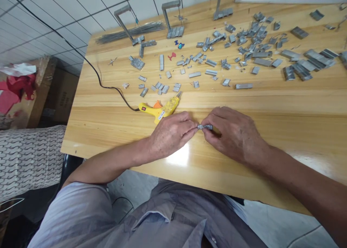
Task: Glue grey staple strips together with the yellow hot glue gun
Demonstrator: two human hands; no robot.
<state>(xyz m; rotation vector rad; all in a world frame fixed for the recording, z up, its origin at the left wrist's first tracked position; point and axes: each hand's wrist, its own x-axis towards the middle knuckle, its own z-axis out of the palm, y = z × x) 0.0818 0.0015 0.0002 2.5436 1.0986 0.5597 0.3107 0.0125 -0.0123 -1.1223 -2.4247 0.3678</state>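
Between my two hands, just above the table, is a small grey metallic piece (207, 127) that looks like a bit of staple strip. My left hand (176, 130) pinches its left end between thumb and fingertips. The other end is gripped by my right hand (234, 132), whose fingers partly cover it. A yellow hot glue gun (166, 110) with an orange trigger lies on its side just beyond my left hand, its nozzle pointing away to the right.
Many loose grey staple-strip pieces (194, 74) are scattered over the wooden table (108, 125). Upright angled grey frames (165, 18) stand along the tiled wall, near a bundle of thin rods (108, 37). A black cord (101, 83) runs leftward from the glue gun.
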